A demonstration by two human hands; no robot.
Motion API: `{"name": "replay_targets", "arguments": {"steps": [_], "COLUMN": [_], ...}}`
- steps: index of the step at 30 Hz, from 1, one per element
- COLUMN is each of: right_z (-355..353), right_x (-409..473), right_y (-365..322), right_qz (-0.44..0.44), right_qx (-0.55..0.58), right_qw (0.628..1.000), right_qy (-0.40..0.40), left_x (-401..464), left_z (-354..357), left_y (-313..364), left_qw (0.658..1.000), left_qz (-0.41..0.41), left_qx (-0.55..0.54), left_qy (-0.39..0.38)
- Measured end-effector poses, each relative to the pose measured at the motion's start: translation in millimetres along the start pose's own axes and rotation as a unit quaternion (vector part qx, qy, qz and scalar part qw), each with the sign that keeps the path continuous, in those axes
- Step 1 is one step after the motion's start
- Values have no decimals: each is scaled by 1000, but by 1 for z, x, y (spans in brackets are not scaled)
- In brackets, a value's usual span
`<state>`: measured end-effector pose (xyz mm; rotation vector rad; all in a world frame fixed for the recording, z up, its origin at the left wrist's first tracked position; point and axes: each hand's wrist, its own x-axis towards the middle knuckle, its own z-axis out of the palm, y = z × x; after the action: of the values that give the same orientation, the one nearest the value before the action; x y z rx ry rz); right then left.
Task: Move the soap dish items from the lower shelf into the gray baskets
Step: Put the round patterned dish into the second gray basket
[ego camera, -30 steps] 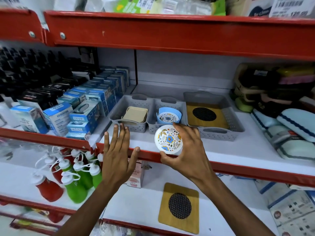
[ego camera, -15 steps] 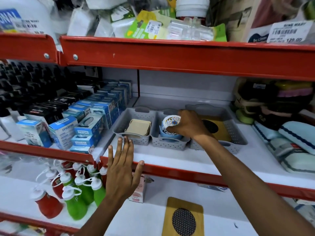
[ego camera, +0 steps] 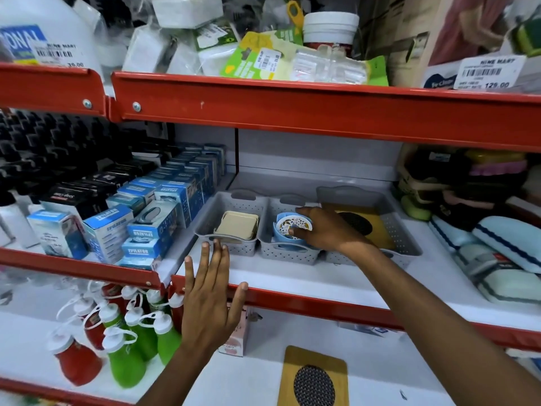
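While the round floral-printed soap dish (ego camera: 293, 226) is held by the right hand (ego camera: 325, 230) over the middle gray perforated basket (ego camera: 288, 253), three baskets are judged filled; below the spread, empty left hand (ego camera: 209, 300), one yellow square mesh-centred dish (ego camera: 314, 379) is left.

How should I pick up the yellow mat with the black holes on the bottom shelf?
The yellow mat lies flat on the bottom shelf, so it probably can't be pinched from above. Come from the front, slide fingertips under its near or right edge, then pinch that thin edge between thumb and fingers.
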<state>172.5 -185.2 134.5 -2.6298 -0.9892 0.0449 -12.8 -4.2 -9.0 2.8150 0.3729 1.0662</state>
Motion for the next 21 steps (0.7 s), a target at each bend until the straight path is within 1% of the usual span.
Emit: {"name": "replay_targets", "arguments": {"steps": [3, 7, 9, 12, 15, 18, 20, 21], "right_z": [10, 24, 31, 49, 75, 110, 137, 152], "right_x": [-24, -69, -91, -120, -143, -166, -185, -194], "right_y": [5, 16, 22, 31, 50, 78, 98, 106], "right_qz": [-20, -89, -120, -175, -217, -254, -267, -269], "right_qx": [-55, -83, -109, -136, -167, -177, -182, -182], "right_qw": [998, 990, 981, 961, 941, 927, 924, 927], "right_qy": [20, 75, 109, 164, 199, 210, 204, 188], "left_x": [-1, -3, -7, -21, -39, -63, -84, -94], "left_z": [-2, -9, -13, -14, -6, 10, 26, 35], "left_y": [1, 8, 20, 43, 58, 62, 62, 62], "left_qw": [1000, 1000, 999, 993, 987, 979, 970, 965], "left_qz": [6, 0, 34, 118, 159, 202, 235, 243], "left_qx": [3, -2, -5, -5, -10, -23, -37, -44], "left_qy": [0, -15, -21, -20, -20, -30, -59, -86]}}
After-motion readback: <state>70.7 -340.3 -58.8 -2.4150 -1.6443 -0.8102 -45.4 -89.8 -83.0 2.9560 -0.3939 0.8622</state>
